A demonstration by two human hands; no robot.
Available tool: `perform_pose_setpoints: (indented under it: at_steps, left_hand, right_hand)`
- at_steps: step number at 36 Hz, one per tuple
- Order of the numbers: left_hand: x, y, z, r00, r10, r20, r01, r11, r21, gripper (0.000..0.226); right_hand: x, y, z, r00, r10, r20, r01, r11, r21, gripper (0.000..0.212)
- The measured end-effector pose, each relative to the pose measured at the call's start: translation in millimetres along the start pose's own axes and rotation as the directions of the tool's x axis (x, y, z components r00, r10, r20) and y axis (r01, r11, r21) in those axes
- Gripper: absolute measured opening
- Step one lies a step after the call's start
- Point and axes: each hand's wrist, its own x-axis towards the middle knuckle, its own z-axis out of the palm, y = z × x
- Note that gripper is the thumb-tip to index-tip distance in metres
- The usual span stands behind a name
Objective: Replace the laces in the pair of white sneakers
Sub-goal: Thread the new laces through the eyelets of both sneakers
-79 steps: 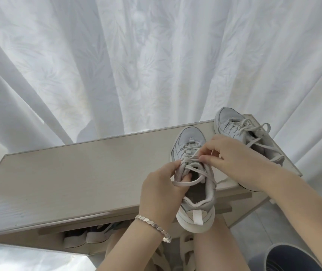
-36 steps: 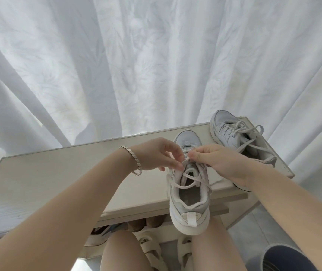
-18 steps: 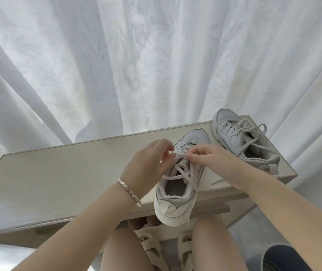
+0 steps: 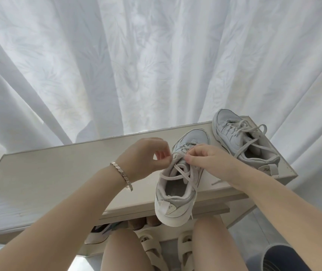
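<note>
One sneaker (image 4: 234, 137) is lying untouched at right; my left hand (image 4: 148, 153) and right hand (image 4: 209, 159) are only now pinching the centre sneaker's (image 4: 175, 202) lace (image 4: 177, 170).

A leaf-patterned white curtain (image 4: 156, 65) hangs behind a pale shoe rack (image 4: 58, 173), sandals (image 4: 150, 248) beneath.

Home: sheer white curtain (image 4: 156, 65), low shoe cabinet (image 4: 58, 173), spare shoes (image 4: 97, 233) stored underneath.

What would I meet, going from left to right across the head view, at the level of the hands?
The bracelet → left hand → near sneaker, whose lace both hands pinch → right hand → far sneaker, at the right end of the shelf.
</note>
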Motion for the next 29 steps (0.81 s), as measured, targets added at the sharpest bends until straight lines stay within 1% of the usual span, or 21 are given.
perform_pose_setpoints:
  at_steps: [2,4,6,8,9,11,12,14,15,16,18,20,22,24,26,29]
  left_hand:
    - [2,7,3,0.997,-0.072,-0.015,0.073,0.992,0.1,0.029]
    - [2,13,6,0.983,-0.183,-0.034,0.186,0.973,0.14,0.029]
    - [0,17,10,0.951,-0.306,-0.053,0.309,0.948,0.073,0.027]
    - [-6,21,13,0.929,-0.364,-0.066,0.363,0.932,-0.023,0.031]
    - [-10,23,14,0.932,-0.353,-0.075,0.35,0.935,-0.058,0.032]
    - [-20,27,16,0.95,-0.3,-0.092,0.289,0.951,-0.111,0.031]
    - [-24,29,17,0.954,-0.281,-0.099,0.267,0.954,-0.137,0.027]
    - [-30,28,16,0.952,-0.279,-0.124,0.251,0.947,-0.203,0.015]
    - [-30,27,15,0.948,-0.291,-0.132,0.255,0.938,-0.234,0.007]
    - [-31,25,15,0.943,-0.305,-0.134,0.265,0.931,-0.253,0.006]
    - [-30,20,15,0.941,-0.315,-0.121,0.278,0.927,-0.253,0.018]
    - [-29,17,15,0.948,-0.288,-0.135,0.258,0.944,-0.206,0.019]
    - [-28,16,17,0.95,-0.267,-0.163,0.233,0.952,-0.2,0.013]
    - [-28,16,19,0.948,-0.261,-0.181,0.215,0.947,-0.237,0.01]
    - [-28,16,22,0.943,-0.257,-0.21,0.203,0.947,-0.247,0.007]
    - [-30,17,24,0.936,-0.258,-0.24,0.203,0.951,-0.232,0.003]
  right_hand:
    - [1,1,1,1.0,-0.004,-0.019,0.004,1.0,-0.011,0.03]
    - [1,2,1,0.999,-0.003,-0.039,0.003,1.0,-0.008,0.031]
    - [2,3,2,0.998,0.006,-0.066,-0.006,1.0,-0.003,0.029]
    - [2,4,4,0.995,0.008,-0.095,-0.008,1.0,-0.007,0.025]
    - [2,3,5,0.992,0.002,-0.128,-0.004,1.0,-0.016,0.02]
    - [-1,1,8,0.968,-0.028,-0.25,0.018,0.999,-0.042,0.012]
    - [-3,1,10,0.944,-0.064,-0.325,0.044,0.997,-0.069,0.014]
    - [-12,-1,16,0.887,-0.164,-0.432,0.087,0.977,-0.192,0.019]
    - [-18,-4,19,0.871,-0.22,-0.439,0.097,0.954,-0.285,0.021]
    - [-23,-4,23,0.865,-0.273,-0.421,0.101,0.917,-0.387,0.021]
    - [-30,-5,31,0.871,-0.336,-0.358,0.084,0.82,-0.566,0.022]
    - [-36,-7,36,0.878,-0.343,-0.334,0.049,0.759,-0.65,0.027]
    - [-39,-8,39,0.874,-0.346,-0.342,0.035,0.746,-0.665,0.029]
    - [-40,-10,40,0.892,-0.3,-0.337,0.01,0.759,-0.651,0.029]
    - [-40,-7,40,0.903,-0.264,-0.339,0.009,0.8,-0.6,0.027]
    - [-43,-5,41,0.894,-0.277,-0.351,0.089,0.88,-0.467,0.017]
